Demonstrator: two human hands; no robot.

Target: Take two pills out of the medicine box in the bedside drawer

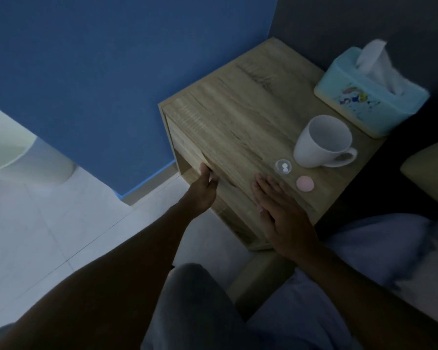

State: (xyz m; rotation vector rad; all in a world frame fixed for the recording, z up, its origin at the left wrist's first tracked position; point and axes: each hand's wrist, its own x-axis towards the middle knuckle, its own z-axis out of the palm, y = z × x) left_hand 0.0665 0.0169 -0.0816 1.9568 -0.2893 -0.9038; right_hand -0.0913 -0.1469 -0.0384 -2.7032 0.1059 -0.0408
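A wooden bedside table (243, 114) stands in the corner. Its drawer front (187, 150) sits flush with the cabinet. My left hand (204, 189) is at the drawer's lower edge, fingers curled against it. My right hand (281, 205) lies flat on the table top near the front corner, fingers spread and holding nothing. Beyond its fingertips sits a small clear round container (283, 167) with two white pills in it. A pink round lid (305, 183) lies beside it. The medicine box itself is not visible.
A white mug (321, 141) stands behind the pills, and a light blue tissue box (369, 97) is at the back right. Blue wall to the left, pale tiled floor (48, 236) below. Bed with pale sheets (390, 248) at right; my knee (195, 299) is low in view.
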